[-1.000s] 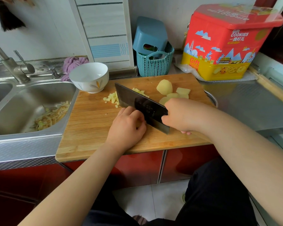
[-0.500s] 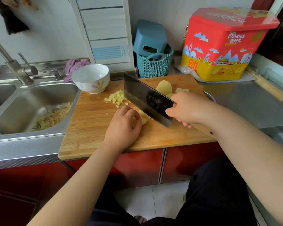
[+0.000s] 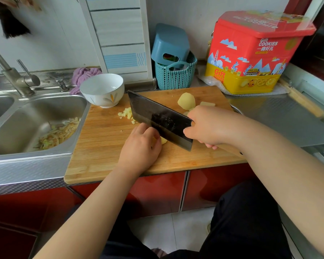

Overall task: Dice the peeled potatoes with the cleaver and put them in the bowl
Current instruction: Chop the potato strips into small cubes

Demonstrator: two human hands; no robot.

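On the wooden cutting board [image 3: 105, 157], my left hand [image 3: 140, 146] curls over a potato piece [image 3: 163, 140] and holds it down. My right hand [image 3: 208, 126] grips the handle of the dark cleaver [image 3: 157, 118], whose blade stands right beside my left fingers over that piece. A small heap of diced potato [image 3: 126, 114] lies behind the blade. A peeled potato half [image 3: 186, 100] and a slice [image 3: 207, 104] sit at the board's far right. The white bowl [image 3: 102, 89] stands at the board's far left corner and looks empty.
A steel sink [image 3: 26, 116] with potato peelings [image 3: 58, 133] lies left of the board, with a tap [image 3: 13, 75] behind it. A teal basket [image 3: 174, 75] and a red cookie tin [image 3: 251, 53] stand at the back. A steel counter [image 3: 281, 120] stretches right.
The cleaver rose off the board half a second ago and has come down again beside my left fingers. My left hand stays on the potato piece.
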